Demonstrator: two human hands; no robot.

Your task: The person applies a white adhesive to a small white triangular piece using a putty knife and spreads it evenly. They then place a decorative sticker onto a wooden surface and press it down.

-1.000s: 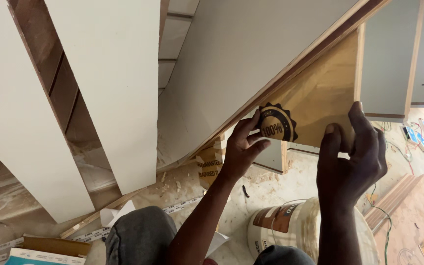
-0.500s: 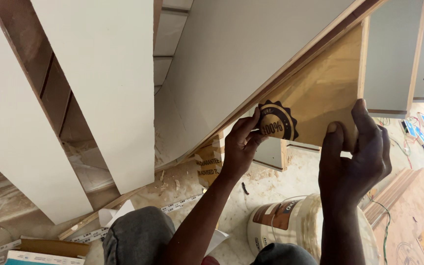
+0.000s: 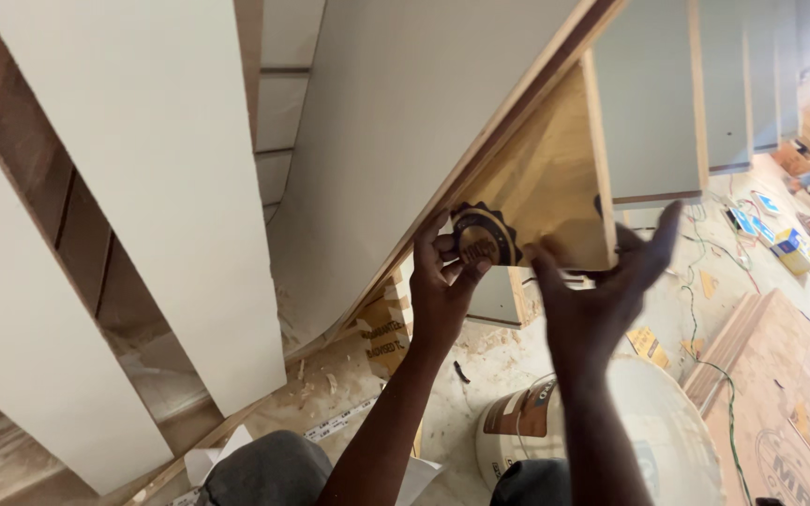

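Moving in from the side, the right hand (image 3: 611,290) (blurred, fingers seemingly spread) is nearing the disc (image 3: 485,236) that left hand (image 3: 442,286) fingertips are pinching against the wooden panel (image 3: 546,178); steadying it firmly seems wise.

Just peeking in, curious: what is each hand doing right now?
Left hand: closed on a round black toothed sticker on the wooden panel.
Right hand: open, holding nothing, blurred.

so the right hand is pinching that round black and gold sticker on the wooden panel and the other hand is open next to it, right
Not quite: the head view shows the left hand pinching the round black and gold sticker on the wooden panel. The right hand is the open one beside it, fingers spread and holding nothing.
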